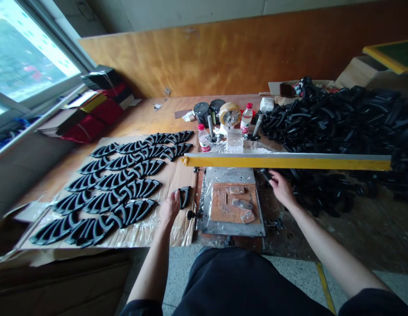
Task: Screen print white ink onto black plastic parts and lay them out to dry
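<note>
My left hand [170,206] is closed on a black curved plastic part [184,197] just over the cardboard sheet [177,230], to the right of several rows of similar parts [125,188]. On the right, the fingers of my right hand [282,188] pinch another black plastic part [266,175], close to the pile's near edge. Between my hands lies a metal base plate [207,226] carrying a brown board [219,215] with small clear blocks [241,203] on it. Above the plate's far end, a long yellow-edged frame [289,161] runs crosswise.
A large heap of black parts [335,118] fills the right side. Behind the frame stand two red-capped bottles [246,118], a tape roll [230,115] and dark tubs [202,113]. Red and black boxes [95,118] sit by the window. A wooden panel [223,57] closes the back.
</note>
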The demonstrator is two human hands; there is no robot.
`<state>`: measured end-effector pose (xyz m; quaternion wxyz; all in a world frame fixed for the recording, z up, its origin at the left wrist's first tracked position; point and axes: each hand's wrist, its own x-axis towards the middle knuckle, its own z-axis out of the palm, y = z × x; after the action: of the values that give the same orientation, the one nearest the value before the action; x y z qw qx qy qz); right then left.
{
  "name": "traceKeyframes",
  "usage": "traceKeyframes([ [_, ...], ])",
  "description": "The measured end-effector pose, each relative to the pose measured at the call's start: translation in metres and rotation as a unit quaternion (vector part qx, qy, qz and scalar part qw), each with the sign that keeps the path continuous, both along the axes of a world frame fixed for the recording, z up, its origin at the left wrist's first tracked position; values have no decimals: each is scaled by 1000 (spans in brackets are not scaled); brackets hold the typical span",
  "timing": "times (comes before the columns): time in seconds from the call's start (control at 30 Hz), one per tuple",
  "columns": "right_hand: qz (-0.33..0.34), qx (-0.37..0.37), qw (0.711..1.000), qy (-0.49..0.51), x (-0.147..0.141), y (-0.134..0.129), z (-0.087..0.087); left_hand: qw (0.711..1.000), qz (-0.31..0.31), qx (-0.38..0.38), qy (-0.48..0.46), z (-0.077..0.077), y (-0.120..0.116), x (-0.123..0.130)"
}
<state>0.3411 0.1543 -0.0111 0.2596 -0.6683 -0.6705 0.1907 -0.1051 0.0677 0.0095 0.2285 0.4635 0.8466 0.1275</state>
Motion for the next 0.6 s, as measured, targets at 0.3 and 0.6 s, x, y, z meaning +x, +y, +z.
traceKeyframes([
  [0.3, 349, 124, 917, -149, -101, -62, 21, 893, -63, 316, -314, 113, 57, 85],
  [0.6, 452, 84, 884, -88, -112, -67, 14, 861, -85, 329, -378, 158, 43, 119],
])
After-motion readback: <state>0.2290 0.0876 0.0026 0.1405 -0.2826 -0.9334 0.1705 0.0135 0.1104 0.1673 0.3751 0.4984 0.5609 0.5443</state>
